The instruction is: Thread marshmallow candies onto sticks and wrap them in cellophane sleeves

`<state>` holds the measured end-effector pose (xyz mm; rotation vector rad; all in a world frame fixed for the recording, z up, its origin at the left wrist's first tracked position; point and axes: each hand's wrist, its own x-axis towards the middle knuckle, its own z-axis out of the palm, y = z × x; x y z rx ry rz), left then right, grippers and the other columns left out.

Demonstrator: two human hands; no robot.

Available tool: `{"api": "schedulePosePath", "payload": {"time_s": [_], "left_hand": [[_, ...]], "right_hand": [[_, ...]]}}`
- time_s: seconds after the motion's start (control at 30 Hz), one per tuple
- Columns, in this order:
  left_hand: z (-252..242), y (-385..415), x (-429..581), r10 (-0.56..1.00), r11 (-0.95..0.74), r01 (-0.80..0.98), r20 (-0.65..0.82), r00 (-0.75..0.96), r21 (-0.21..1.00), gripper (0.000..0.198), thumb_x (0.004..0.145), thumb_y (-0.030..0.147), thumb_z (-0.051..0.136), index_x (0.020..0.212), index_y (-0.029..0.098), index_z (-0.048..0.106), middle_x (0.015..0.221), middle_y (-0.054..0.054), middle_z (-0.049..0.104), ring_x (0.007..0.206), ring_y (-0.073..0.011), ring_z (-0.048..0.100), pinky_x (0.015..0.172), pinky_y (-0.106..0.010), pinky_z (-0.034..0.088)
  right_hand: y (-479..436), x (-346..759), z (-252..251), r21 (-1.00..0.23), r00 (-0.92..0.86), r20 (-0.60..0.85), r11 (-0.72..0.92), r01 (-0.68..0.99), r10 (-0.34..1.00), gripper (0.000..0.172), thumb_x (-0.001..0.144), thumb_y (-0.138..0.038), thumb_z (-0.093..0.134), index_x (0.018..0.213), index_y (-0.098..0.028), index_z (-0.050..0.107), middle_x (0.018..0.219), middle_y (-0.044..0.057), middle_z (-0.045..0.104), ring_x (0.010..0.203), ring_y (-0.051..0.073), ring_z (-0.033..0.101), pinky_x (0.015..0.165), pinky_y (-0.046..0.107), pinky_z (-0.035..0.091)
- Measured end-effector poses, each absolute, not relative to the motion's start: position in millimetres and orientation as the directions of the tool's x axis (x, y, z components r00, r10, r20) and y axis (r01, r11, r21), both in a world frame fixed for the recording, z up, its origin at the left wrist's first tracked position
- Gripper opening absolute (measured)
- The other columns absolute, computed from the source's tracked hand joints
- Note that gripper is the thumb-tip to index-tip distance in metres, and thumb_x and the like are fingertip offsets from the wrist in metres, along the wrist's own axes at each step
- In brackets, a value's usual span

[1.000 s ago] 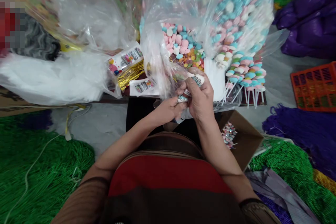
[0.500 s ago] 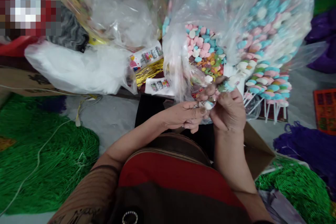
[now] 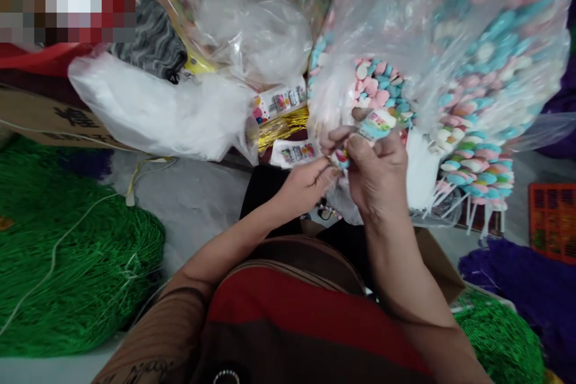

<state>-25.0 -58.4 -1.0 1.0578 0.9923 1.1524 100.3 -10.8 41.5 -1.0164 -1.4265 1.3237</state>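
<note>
My right hand (image 3: 378, 162) is closed around a marshmallow candy stick (image 3: 378, 124), whose blue and white pieces show above the thumb, with a clear wrapper seemingly around it. Fingers of my left hand (image 3: 310, 185) pinch at its lower end, where a small colourful bit (image 3: 341, 159) shows; exactly what they grip is partly hidden. Just beyond my hands, a clear bag (image 3: 330, 93) holds pink, blue and white marshmallows (image 3: 371, 93). To the right lies a stack of marshmallow lollipops (image 3: 479, 171) with white sticks.
Printed packets (image 3: 294, 153) and gold twist ties (image 3: 285, 126) lie left of the bag. Farther left is a white plastic bag (image 3: 166, 117). Green cords (image 3: 81, 252) heap at left, purple cords (image 3: 508, 288) at right, near an orange crate (image 3: 551, 219).
My view has shifted, so the surroundings sit farther right. My right hand has lifted the candy stick slightly and turned it; my left hand has closed in at its lower end.
</note>
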Motion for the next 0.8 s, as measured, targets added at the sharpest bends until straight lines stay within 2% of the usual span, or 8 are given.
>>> {"api": "schedulePosePath", "payload": {"time_s": [0.07, 0.17, 0.27, 0.33, 0.4, 0.53, 0.63, 0.8], "left_hand": [[-3, -55, -38, 0.990, 0.023, -0.127, -0.041, -0.137, 0.992, 0.028, 0.093, 0.037, 0.069, 0.074, 0.021, 0.056, 0.058, 0.004, 0.049, 0.052, -0.0089, 0.041, 0.055, -0.025, 0.035], [-4, -47, -58, 0.947, 0.025, -0.353, -0.135, -0.291, 0.935, 0.028, 0.097, 0.037, 0.064, 0.075, 0.021, 0.058, 0.053, 0.007, 0.043, 0.044, -0.0064, 0.033, 0.051, -0.024, 0.035], [-2, -40, -70, 0.922, 0.033, -0.607, -0.259, -0.288, 0.794, 0.032, 0.098, 0.042, 0.062, 0.074, 0.021, 0.058, 0.047, 0.010, 0.032, 0.038, -0.0050, 0.028, 0.047, -0.023, 0.038], [-1, -37, -73, 0.907, 0.040, -0.669, -0.308, -0.288, 0.742, 0.034, 0.097, 0.043, 0.063, 0.074, 0.020, 0.057, 0.047, 0.011, 0.031, 0.036, -0.0044, 0.028, 0.046, -0.022, 0.040], [-2, -35, -73, 0.894, 0.044, -0.695, -0.339, -0.294, 0.718, 0.034, 0.097, 0.044, 0.063, 0.074, 0.020, 0.057, 0.047, 0.012, 0.031, 0.035, -0.0039, 0.029, 0.045, -0.020, 0.041], [-10, -33, -72, 0.891, 0.051, -0.707, -0.352, -0.287, 0.706, 0.033, 0.097, 0.045, 0.064, 0.076, 0.020, 0.056, 0.046, 0.012, 0.033, 0.035, -0.0037, 0.031, 0.045, -0.019, 0.042], [-14, -31, -73, 0.897, 0.064, -0.700, -0.349, -0.272, 0.711, 0.034, 0.096, 0.047, 0.065, 0.076, 0.020, 0.056, 0.046, 0.012, 0.034, 0.035, -0.0035, 0.031, 0.046, -0.019, 0.044], [-12, -28, -75, 0.893, 0.098, -0.701, -0.373, -0.252, 0.707, 0.035, 0.095, 0.047, 0.066, 0.075, 0.020, 0.056, 0.046, 0.012, 0.034, 0.036, -0.0036, 0.033, 0.046, -0.019, 0.043]], "right_hand": [[0, 84, 31, -0.994, -0.274, 0.098, 0.107, 0.019, 0.957, 0.048, 0.091, -0.068, 0.061, 0.122, -0.032, 0.066, 0.108, 0.004, 0.078, 0.106, 0.023, 0.075, 0.089, 0.043, 0.063], [22, 65, 10, -0.976, -0.394, 0.119, 0.180, 0.121, 0.911, 0.049, 0.096, -0.067, 0.051, 0.120, -0.029, 0.070, 0.114, 0.003, 0.078, 0.112, 0.022, 0.072, 0.098, 0.043, 0.060], [46, 64, -9, -0.857, -0.457, 0.173, 0.362, 0.367, 0.872, 0.040, 0.099, -0.055, 0.051, 0.115, -0.024, 0.072, 0.118, 0.007, 0.077, 0.115, 0.025, 0.069, 0.104, 0.047, 0.055], [61, 75, -18, -0.698, -0.462, 0.198, 0.455, 0.553, 0.864, 0.031, 0.098, -0.044, 0.054, 0.108, -0.022, 0.073, 0.115, 0.012, 0.077, 0.113, 0.029, 0.069, 0.105, 0.050, 0.052], [72, 89, -21, -0.575, -0.455, 0.209, 0.485, 0.659, 0.865, 0.025, 0.097, -0.033, 0.052, 0.101, -0.022, 0.073, 0.111, 0.013, 0.077, 0.110, 0.030, 0.068, 0.103, 0.050, 0.051], [79, 103, -15, -0.464, -0.417, 0.217, 0.469, 0.751, 0.883, 0.025, 0.097, -0.026, 0.049, 0.095, -0.024, 0.073, 0.102, 0.010, 0.077, 0.100, 0.029, 0.067, 0.094, 0.048, 0.050], [79, 88, -10, -0.338, -0.468, 0.208, 0.512, 0.790, 0.859, 0.027, 0.099, -0.027, 0.048, 0.097, -0.023, 0.074, 0.101, 0.011, 0.076, 0.098, 0.030, 0.063, 0.093, 0.049, 0.046], [83, 52, -15, -0.135, -0.561, 0.089, 0.568, 0.812, 0.823, 0.030, 0.100, -0.022, 0.044, 0.104, -0.018, 0.073, 0.104, 0.016, 0.073, 0.100, 0.032, 0.058, 0.086, 0.046, 0.042]]}}
